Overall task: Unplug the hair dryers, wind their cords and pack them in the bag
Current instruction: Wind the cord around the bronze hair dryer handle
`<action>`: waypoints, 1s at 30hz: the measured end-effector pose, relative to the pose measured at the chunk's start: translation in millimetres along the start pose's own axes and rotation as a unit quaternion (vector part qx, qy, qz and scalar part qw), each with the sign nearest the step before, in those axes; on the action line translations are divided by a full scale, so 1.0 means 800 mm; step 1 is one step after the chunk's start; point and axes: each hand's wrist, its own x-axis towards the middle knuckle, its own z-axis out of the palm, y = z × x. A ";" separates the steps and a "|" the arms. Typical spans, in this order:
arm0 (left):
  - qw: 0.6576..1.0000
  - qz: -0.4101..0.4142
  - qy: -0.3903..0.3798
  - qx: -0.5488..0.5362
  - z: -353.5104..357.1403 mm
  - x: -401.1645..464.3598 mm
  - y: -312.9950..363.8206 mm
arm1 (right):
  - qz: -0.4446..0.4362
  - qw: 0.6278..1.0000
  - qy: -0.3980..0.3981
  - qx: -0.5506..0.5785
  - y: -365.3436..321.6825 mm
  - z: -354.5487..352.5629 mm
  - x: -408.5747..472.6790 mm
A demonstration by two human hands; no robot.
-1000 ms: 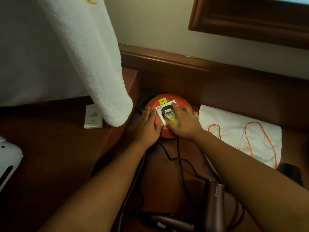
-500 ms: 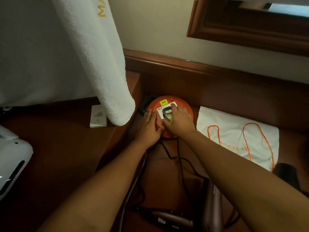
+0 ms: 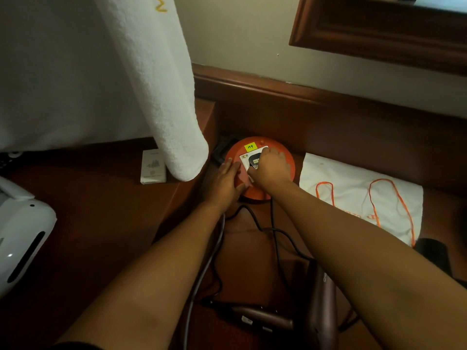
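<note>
At the far left a white appliance (image 3: 22,238) sits at the tabletop's (image 3: 96,223) edge, and a small white box (image 3: 153,167) lies beside a hanging white towel (image 3: 161,84); none of these belongs to the job. Just right of the towel, the left hand (image 3: 225,183) lies flat with straight fingers against the near left side of the orange socket reel (image 3: 288,157), likely to steady it against a pull. The right hand (image 3: 271,168) curls around the black plug (image 3: 254,160) in the reel's white panel, apparently to draw it out. Black cords (image 3: 274,231) trail toward the two hair dryers (image 3: 322,299) lying near the bottom edge, not yet wound. Farther right, the white bag (image 3: 358,198) with orange handles lies flat, ready for packing.
</note>
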 end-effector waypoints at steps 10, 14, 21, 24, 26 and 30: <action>1.000 -0.003 -0.002 -0.003 0.001 0.002 -0.001 | 0.020 0.998 0.010 0.061 -0.003 -0.001 0.002; 1.000 -0.004 -0.003 0.000 0.001 0.003 -0.003 | 0.025 0.992 0.022 0.122 0.000 -0.010 -0.002; 0.998 -0.019 -0.049 0.017 -0.013 -0.002 0.008 | 0.049 0.980 0.043 0.189 0.014 -0.034 -0.021; 0.996 -0.027 -0.081 0.002 -0.023 -0.012 0.013 | 0.049 0.977 0.043 0.203 0.019 -0.050 -0.033; 0.996 -0.025 -0.080 -0.017 -0.029 -0.023 0.018 | 0.050 0.974 0.042 0.215 0.023 -0.061 -0.041; 0.994 -0.011 -0.080 -0.078 -0.036 -0.050 0.033 | 0.049 0.968 0.034 0.245 0.026 -0.080 -0.059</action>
